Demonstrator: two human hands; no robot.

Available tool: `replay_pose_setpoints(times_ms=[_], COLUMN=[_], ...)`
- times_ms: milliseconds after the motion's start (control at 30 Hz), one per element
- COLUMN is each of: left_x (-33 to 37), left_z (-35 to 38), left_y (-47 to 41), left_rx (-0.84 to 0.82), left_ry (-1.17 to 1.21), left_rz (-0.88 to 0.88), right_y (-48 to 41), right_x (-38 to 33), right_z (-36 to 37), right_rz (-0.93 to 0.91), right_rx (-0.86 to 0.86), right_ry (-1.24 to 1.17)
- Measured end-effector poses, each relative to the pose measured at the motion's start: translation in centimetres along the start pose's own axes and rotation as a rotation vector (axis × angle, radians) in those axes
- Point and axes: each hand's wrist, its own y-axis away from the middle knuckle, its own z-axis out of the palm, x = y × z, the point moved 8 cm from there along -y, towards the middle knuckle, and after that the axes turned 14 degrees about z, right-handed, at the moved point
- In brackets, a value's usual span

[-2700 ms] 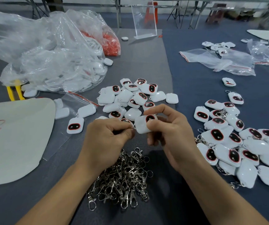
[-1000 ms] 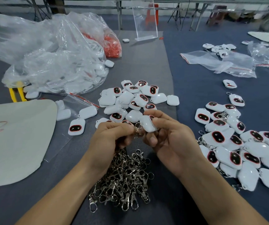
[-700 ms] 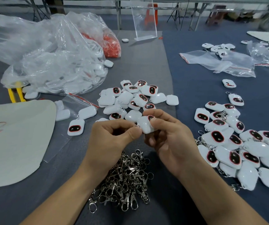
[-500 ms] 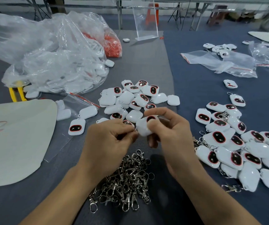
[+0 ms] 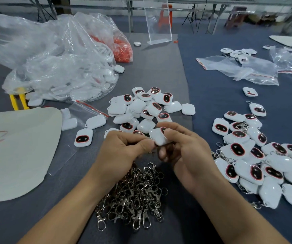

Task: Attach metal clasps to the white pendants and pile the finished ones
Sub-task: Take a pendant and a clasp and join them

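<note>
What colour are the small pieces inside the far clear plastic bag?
Orange-red; the small pieces show best in the head view.

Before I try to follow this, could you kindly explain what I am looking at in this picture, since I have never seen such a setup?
There is no machine here: these are a person's two bare hands, filmed by one camera worn on the head, looking forward and down. The right hand holds a white pendant. The left hand pinches at the pendant's edge with its fingers, seemingly on a clasp that is mostly hidden. On the table lie a heap of metal clasps near the person, a pile of bare pendants beyond the hands, a finished pile to the right, and clear plastic bags on the left.
</note>
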Motion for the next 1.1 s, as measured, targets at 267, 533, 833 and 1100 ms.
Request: replay_pose_setpoints(times_ms=[267, 533, 833, 1100], left_x=[4.3, 3.3, 2.2, 1.6], left_z=[1.6, -0.2, 0.8, 2.1], left_y=[0.6, 0.3, 0.8, 0.9], left_rx=[-0.17, -0.031, -0.253, -0.432], left_ry=[-1.02, -0.921, -0.764, -0.676], left_rz=[0.581, 0.422, 0.187, 0.162], right_y=[4.0, 2.4, 3.6, -1.4], right_x=[-1.9, -5.6, -8.9, -2.8], right_z=[2.5, -2.5, -4.7, 1.8], right_rz=[-0.67, -0.494, -0.43, -0.507], right_rx=[0.282, 0.526, 1.007, 0.377], right_ry=[0.771, 0.659, 1.603, 1.588])
